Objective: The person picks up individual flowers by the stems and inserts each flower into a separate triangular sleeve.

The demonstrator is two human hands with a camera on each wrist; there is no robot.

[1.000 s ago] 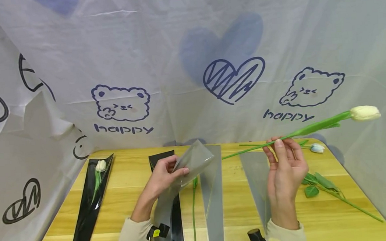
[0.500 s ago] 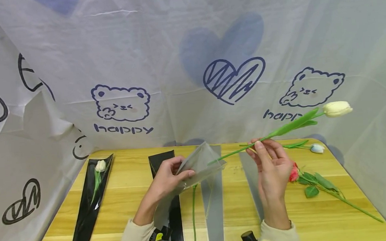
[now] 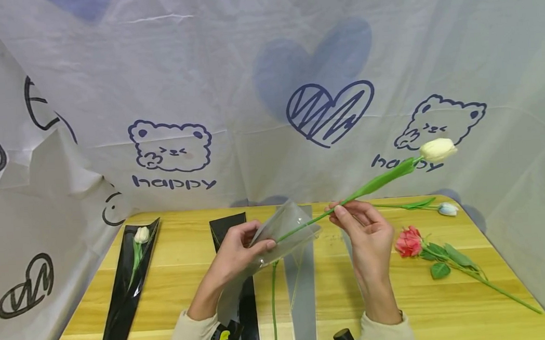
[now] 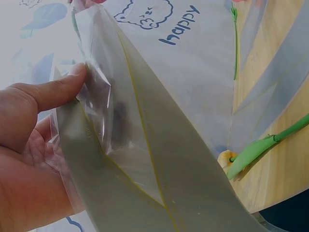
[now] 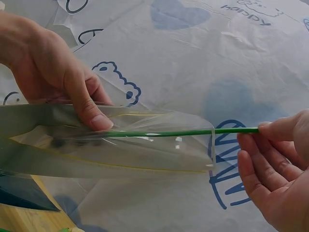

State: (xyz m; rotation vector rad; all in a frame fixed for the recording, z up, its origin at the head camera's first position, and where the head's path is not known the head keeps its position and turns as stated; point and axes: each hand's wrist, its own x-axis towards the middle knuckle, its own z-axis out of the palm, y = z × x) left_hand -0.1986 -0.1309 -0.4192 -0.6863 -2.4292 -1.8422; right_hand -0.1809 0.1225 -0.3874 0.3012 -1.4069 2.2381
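Tulip (image 3: 376, 184), thin, grn-stemmed, in R hand (image 3: 367, 232) (pinch), partly inside glossy clear sleeve (image 5: 145, 154) in L hand (image 3: 237, 251) (grip)

I'm peering in through the head camera, and here it is: a small booth walled off with pale cloth (image 3: 247, 62), running behind and down both sides, hearts, cartoon bears and "happy" printed across it! Inside, a wooden table (image 3: 181, 285) laid out like a flower bench: red rose (image 3: 408, 242), white tulip (image 3: 438, 149) up in the air, black sleeve (image 3: 125, 298) to the left. Home, shop or studio? I can't tell.
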